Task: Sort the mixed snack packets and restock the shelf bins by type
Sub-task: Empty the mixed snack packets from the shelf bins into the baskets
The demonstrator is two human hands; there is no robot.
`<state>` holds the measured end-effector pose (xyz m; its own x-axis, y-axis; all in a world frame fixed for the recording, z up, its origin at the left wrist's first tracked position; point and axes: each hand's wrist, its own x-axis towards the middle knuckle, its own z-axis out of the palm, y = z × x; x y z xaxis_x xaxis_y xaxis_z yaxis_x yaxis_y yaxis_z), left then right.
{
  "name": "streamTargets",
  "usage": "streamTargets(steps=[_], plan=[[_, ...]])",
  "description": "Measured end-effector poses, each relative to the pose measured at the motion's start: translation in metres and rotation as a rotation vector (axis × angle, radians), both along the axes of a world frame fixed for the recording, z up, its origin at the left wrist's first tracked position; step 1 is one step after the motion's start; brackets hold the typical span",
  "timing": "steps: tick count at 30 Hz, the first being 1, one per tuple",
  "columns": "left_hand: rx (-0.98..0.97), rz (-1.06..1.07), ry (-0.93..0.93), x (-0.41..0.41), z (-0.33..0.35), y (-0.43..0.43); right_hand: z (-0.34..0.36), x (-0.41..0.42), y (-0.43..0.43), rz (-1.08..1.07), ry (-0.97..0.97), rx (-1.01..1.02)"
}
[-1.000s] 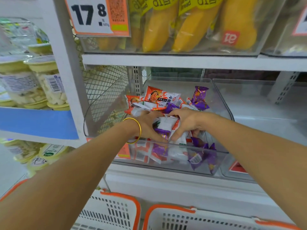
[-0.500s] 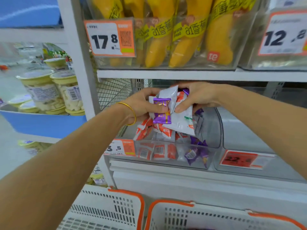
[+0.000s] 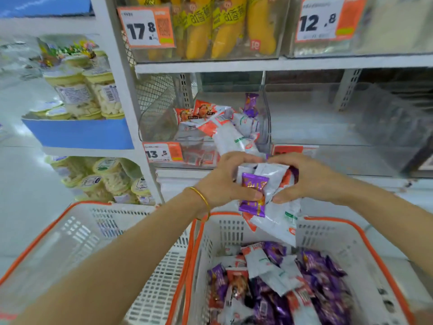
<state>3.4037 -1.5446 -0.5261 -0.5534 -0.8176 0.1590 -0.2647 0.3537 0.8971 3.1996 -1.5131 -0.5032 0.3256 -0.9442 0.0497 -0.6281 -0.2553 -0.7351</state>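
Both hands hold one bunch of mixed snack packets [image 3: 269,184] above the right basket's far rim. My left hand [image 3: 225,181] grips its left side, thumb on a purple packet [image 3: 254,194]. My right hand [image 3: 309,178] grips the right side, where white-and-red packets [image 3: 278,221] hang down. The clear shelf bin [image 3: 203,127] behind, tagged 13.5, holds more mixed orange, white and purple packets. The right basket [image 3: 365,252] below is partly filled with several purple, white and red packets [image 3: 281,285].
A second white basket with orange rim [image 3: 70,235] stands to the left. A clear bin [image 3: 328,118] right of the mixed one looks empty. Yellow snack bags [image 3: 225,26] fill the upper shelf. Jars [image 3: 89,95] stand on the left shelving.
Both hands scooped a bunch of packets out of the shelf bin, lifted it, then brought it down and toward me over the right basket. The view tilted down to show the baskets.
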Motion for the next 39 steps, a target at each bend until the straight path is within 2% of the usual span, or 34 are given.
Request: streamTargets(steps=[1,3,6,7,10,11,14,16,19,20,21,23,24,26,27,28,30,33,34,36,39], plan=[[-0.032,-0.008,-0.04,-0.002,-0.014,0.005,-0.013,-0.004,0.006,0.005,0.01,-0.005],[0.046,-0.007,-0.027,-0.007,-0.037,0.015,-0.036,-0.012,0.013,0.036,0.003,0.001],[0.219,-0.006,-0.058,-0.011,-0.067,0.028,-0.072,-0.02,0.019,0.012,0.19,0.045],[0.285,-0.012,-0.125,-0.012,-0.076,0.033,-0.086,-0.023,0.02,-0.003,0.26,0.103],[0.46,-0.105,-0.492,-0.005,-0.089,0.038,-0.116,-0.03,0.022,-0.001,0.382,0.382],[0.51,-0.102,-0.549,-0.001,-0.089,0.037,-0.117,-0.033,0.021,0.013,0.413,0.469],[0.567,-0.022,-0.421,0.016,-0.072,0.02,-0.101,-0.037,0.016,0.058,0.505,0.569],[0.429,0.097,-0.3,0.029,-0.05,-0.004,-0.072,-0.027,0.005,0.064,0.486,0.444],[-0.053,0.368,-0.213,0.054,-0.002,-0.058,-0.008,0.008,-0.027,-0.037,0.075,0.206],[-0.173,0.451,-0.19,0.062,0.014,-0.077,0.012,0.02,-0.045,-0.085,0.027,0.086],[-0.251,0.513,-0.21,0.067,0.026,-0.097,0.027,0.032,-0.069,-0.121,0.058,-0.027],[-0.287,0.55,-0.397,0.074,0.042,-0.134,0.048,0.054,-0.121,-0.145,0.22,-0.14],[-0.24,0.522,-0.541,0.073,0.047,-0.149,0.051,0.065,-0.145,-0.132,0.391,-0.142],[-0.088,0.397,-0.872,0.068,0.052,-0.171,0.043,0.08,-0.184,-0.106,0.735,0.034],[-0.048,0.324,-1.065,0.065,0.053,-0.179,0.035,0.084,-0.198,-0.098,0.858,0.181],[-0.013,0.253,-1.203,0.063,0.054,-0.185,0.027,0.087,-0.206,-0.095,0.897,0.335],[0.187,0.183,-1.274,0.06,0.048,-0.197,0.014,0.09,-0.214,-0.089,0.83,0.517],[0.485,0.145,-1.1,0.066,0.025,-0.225,0.008,0.09,-0.22,-0.092,0.701,0.575],[0.501,0.137,-1.096,0.069,0.018,-0.233,0.011,0.092,-0.22,-0.087,0.639,0.587],[0.464,0.1,-1.21,0.073,0.01,-0.244,0.014,0.098,-0.223,-0.115,0.537,0.623],[0.196,0.055,-1.344,0.072,0.006,-0.245,0.004,0.111,-0.237,-0.147,0.641,0.616]])
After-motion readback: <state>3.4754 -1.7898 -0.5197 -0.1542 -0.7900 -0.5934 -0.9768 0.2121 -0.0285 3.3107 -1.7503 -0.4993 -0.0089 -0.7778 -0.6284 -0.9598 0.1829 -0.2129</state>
